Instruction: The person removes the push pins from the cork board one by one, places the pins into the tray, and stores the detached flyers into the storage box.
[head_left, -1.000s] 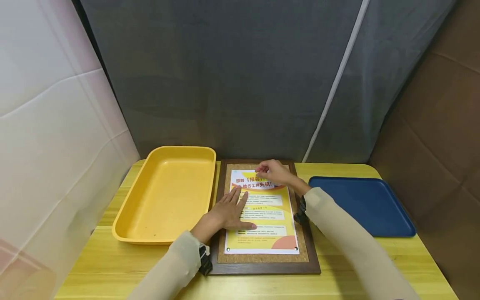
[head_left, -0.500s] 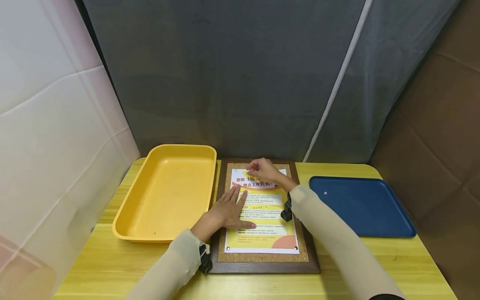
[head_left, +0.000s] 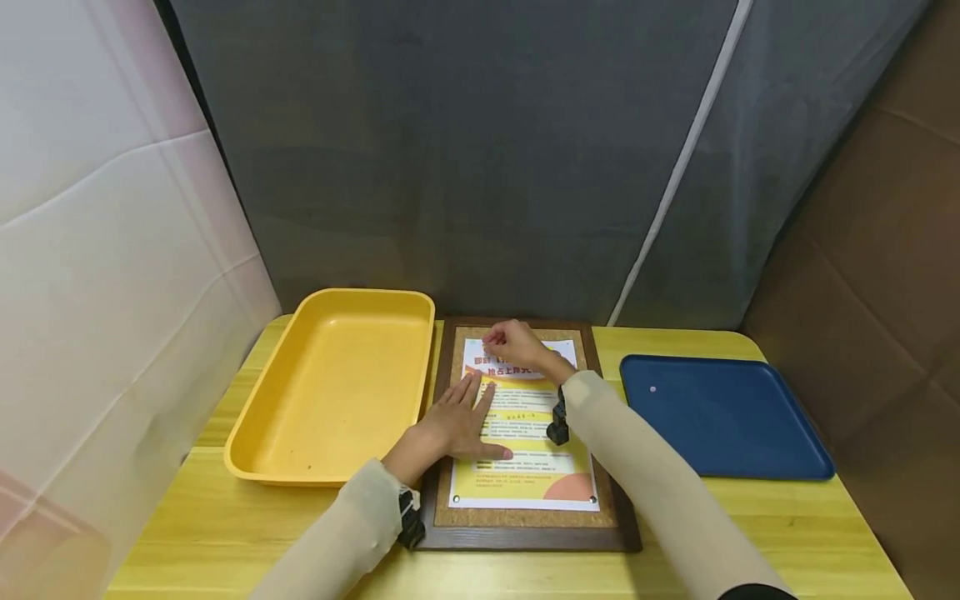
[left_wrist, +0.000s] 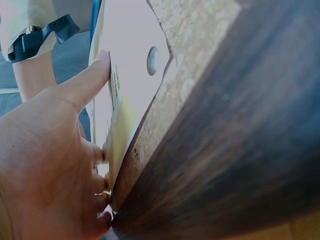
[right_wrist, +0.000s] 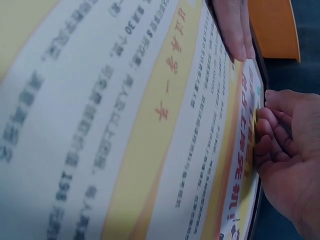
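lower pins hold the poster, upper corners seem unpinned; left hand lies spread, right hand curled, contents unclear.

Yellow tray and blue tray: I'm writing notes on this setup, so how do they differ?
The yellow tray has tall walls; the blue tray looks shallow. The yellow tray stands left of the framed board, the blue tray right of it. Both have rounded corners.
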